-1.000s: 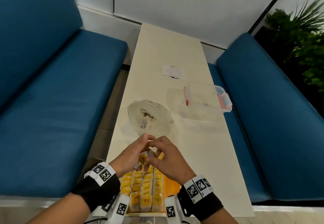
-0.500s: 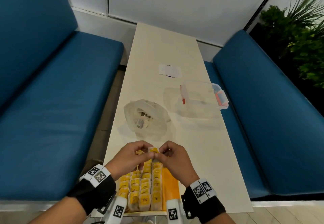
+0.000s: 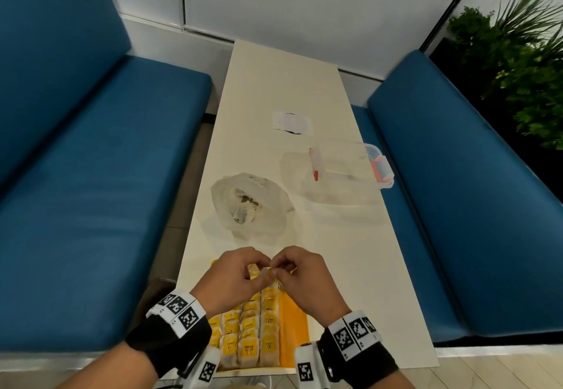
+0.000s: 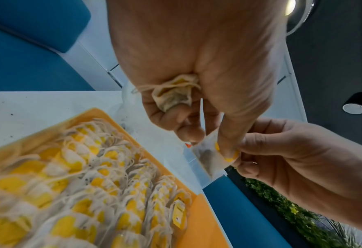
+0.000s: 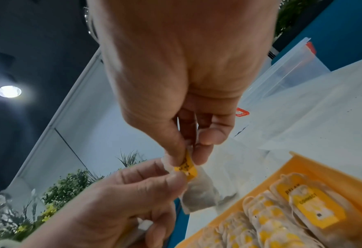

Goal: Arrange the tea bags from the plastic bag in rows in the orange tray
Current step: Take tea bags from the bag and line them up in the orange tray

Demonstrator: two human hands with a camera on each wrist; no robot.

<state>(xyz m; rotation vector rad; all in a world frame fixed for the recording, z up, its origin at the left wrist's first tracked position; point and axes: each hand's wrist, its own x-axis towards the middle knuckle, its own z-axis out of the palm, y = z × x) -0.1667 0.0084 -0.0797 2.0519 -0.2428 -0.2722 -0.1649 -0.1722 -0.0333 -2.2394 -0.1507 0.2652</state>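
Both hands meet above the far end of the orange tray [image 3: 293, 324], pinching one white tea bag [image 4: 207, 156] with a yellow tag [image 5: 187, 167] between them. My left hand [image 3: 234, 279] pinches it with thumb and forefinger and also keeps a second, crumpled tea bag [image 4: 173, 95] curled in its palm. My right hand [image 3: 300, 276] pinches the tag end. Rows of tea bags [image 3: 249, 327] with yellow tags fill the tray's left and middle. The clear plastic bag [image 3: 251, 206], with a few tea bags inside, lies beyond the hands.
A clear lidded box [image 3: 347, 169] with red clips stands at the table's right edge. A small white packet [image 3: 292, 121] lies farther back. Blue benches [image 3: 91, 175] flank the narrow table [image 3: 350, 266]. The tray's right strip shows bare orange.
The hands have stayed together over the tray's far end, working the tea bag between them; it now hangs pinched between both hands. The head view has tilted slightly.
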